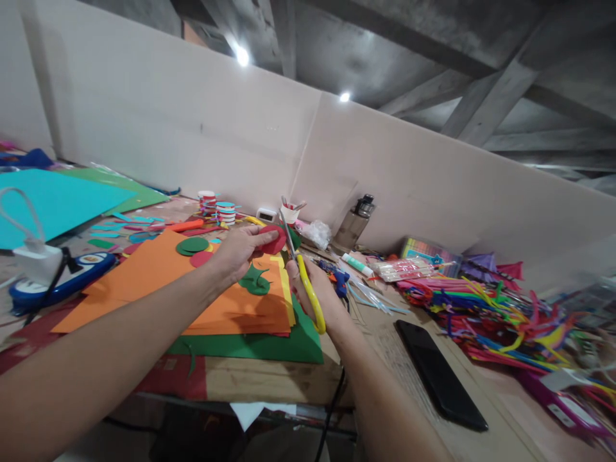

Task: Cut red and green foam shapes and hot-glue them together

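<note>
My left hand (239, 249) pinches a small red foam piece (273, 239) above the orange sheets (158, 276). My right hand (315, 290) grips yellow-handled scissors (306, 287); their blades (287, 236) point up and meet the edge of the red piece. A green foam scrap (255, 281) lies on the orange sheets just below both hands. Green and red foam circles (193, 248) rest further left on the same sheets.
A black phone (439, 375) lies at the right. Beyond it are a heap of coloured pipe cleaners (486, 308), a glue gun (337, 277), a metal bottle (353, 224) and a white cup (289, 213). Teal sheet (52, 202) and blue punch (58, 276) at left.
</note>
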The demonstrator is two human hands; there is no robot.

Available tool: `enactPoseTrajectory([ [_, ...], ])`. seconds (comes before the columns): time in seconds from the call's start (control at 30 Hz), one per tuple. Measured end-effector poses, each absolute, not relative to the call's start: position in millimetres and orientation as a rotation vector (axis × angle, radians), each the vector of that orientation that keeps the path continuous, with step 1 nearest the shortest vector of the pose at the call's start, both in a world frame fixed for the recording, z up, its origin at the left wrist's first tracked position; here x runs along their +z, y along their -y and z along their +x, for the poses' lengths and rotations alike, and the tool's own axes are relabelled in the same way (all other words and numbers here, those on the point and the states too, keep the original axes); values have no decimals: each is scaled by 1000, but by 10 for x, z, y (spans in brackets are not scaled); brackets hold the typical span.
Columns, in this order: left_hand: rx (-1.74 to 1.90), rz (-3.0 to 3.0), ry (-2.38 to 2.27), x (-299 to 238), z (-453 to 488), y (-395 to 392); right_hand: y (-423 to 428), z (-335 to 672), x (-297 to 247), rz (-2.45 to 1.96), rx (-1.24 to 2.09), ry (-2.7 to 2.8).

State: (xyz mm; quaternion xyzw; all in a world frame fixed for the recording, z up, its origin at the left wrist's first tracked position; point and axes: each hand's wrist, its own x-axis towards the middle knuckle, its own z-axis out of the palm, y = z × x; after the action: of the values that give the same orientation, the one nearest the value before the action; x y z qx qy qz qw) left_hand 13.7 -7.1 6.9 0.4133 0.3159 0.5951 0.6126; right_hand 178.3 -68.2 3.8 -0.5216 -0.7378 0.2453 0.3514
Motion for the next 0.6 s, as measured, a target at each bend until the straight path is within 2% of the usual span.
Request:
enactPoseTrajectory([
  [0.6, 1282, 1032, -718, 150, 31, 23, 684, 1814, 48, -1328, 607, 1938],
])
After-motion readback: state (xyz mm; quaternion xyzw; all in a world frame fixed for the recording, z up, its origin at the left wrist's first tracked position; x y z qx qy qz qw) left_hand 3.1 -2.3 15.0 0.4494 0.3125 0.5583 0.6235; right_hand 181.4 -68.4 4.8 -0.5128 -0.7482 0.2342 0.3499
